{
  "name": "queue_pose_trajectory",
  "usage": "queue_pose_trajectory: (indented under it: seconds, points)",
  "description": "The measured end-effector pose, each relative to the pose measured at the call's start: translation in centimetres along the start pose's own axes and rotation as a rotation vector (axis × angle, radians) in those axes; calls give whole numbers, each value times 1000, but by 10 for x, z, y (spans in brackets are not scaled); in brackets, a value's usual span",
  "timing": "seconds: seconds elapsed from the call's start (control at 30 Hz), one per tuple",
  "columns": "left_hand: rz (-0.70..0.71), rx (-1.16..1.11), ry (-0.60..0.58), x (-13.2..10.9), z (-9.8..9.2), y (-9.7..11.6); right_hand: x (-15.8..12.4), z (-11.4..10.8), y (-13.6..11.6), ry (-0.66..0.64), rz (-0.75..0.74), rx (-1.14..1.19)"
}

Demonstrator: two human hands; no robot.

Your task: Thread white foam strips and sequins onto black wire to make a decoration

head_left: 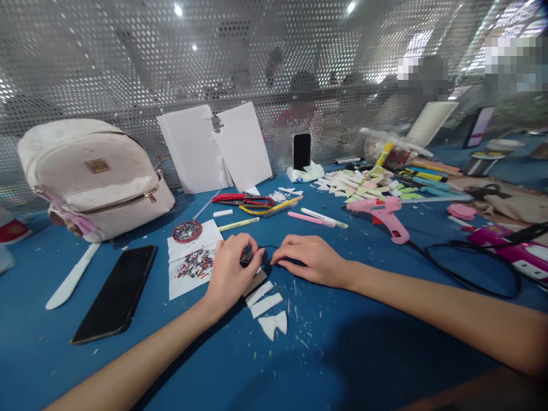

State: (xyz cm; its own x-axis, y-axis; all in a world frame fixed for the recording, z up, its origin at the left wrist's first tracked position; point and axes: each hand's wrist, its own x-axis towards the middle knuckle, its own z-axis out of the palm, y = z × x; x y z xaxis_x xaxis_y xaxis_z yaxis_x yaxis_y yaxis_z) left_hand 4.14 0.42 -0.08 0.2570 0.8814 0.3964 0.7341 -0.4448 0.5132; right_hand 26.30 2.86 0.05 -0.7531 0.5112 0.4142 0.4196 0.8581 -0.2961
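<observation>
My left hand (233, 268) is closed, thumb against fingers, around a small dark striped piece (247, 258), mostly covered by the fingers. A thin black strand (269, 246) shows between the two hands. My right hand (311, 261) rests on the table just to the right, its fingers bent together; whatever is at its fingertips is too small to make out. Below my left hand lie white foam strips (266, 305) and a notched white piece (273, 325). A paper sheet (174, 285) with many multicoloured beads (196, 264) is beside my left hand.
At left are a black phone (115, 294), a white knife (73, 277) and a pale backpack (92, 171). Red-handled pliers (229, 198), pens (311, 218) and a bead-filled round lid (187, 231) lie ahead. A pink glue gun (383, 214), its cable and foam scraps (359, 184) are at right.
</observation>
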Motion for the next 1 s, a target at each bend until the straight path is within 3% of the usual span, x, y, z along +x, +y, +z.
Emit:
queue_pose_trajectory:
  seconds: [1.0]
  points:
    - [16,-43,-16,0,0,-1,-1,1,1,-23,-16,7]
